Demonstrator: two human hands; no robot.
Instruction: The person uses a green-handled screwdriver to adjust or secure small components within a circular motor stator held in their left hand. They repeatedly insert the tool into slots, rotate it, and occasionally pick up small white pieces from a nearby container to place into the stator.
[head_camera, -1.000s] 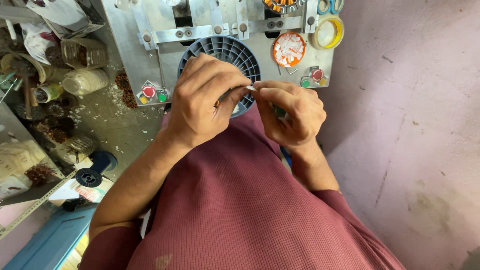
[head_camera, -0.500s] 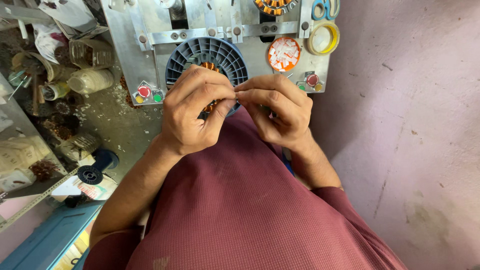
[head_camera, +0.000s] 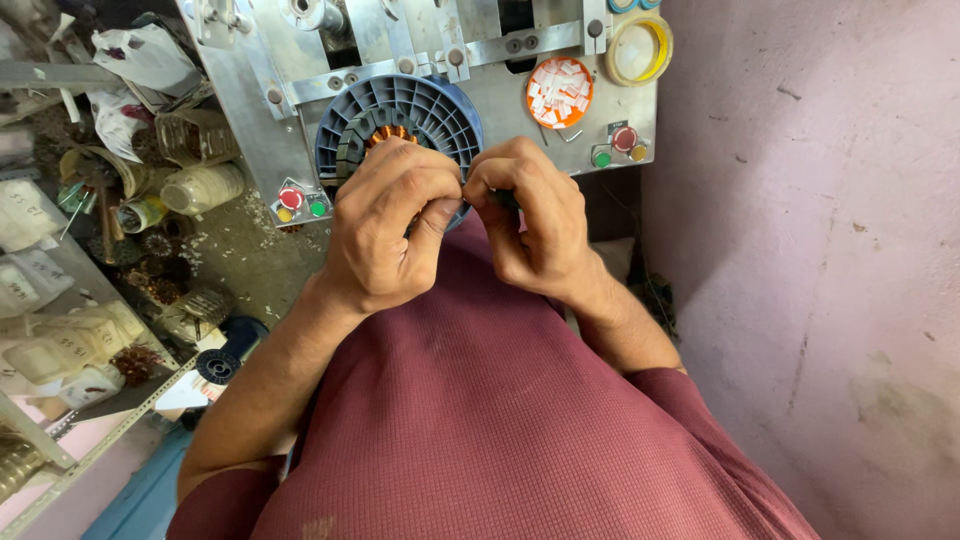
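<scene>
My left hand (head_camera: 395, 225) and my right hand (head_camera: 535, 220) meet in front of my chest, fingertips pinched together around something small that the fingers hide. Just beyond the hands sits a round blue slotted fixture (head_camera: 420, 105) with copper-coloured windings (head_camera: 385, 133) at its centre, mounted on a grey metal machine panel (head_camera: 250, 90). My right hand also covers a dark green object (head_camera: 503, 198), partly seen between its fingers.
An orange dish of white paper slips (head_camera: 559, 90) and a yellow tape roll (head_camera: 640, 48) sit on the panel's right side. Red, green and yellow buttons (head_camera: 300, 200) flank the fixture. Cluttered shelves with containers (head_camera: 200, 185) lie left; a pink wall (head_camera: 810, 250) stands right.
Both hands have drawn closer together and toward my chest, below the blue fixture. The view has shifted so the fixture now shows more fully above the hands.
</scene>
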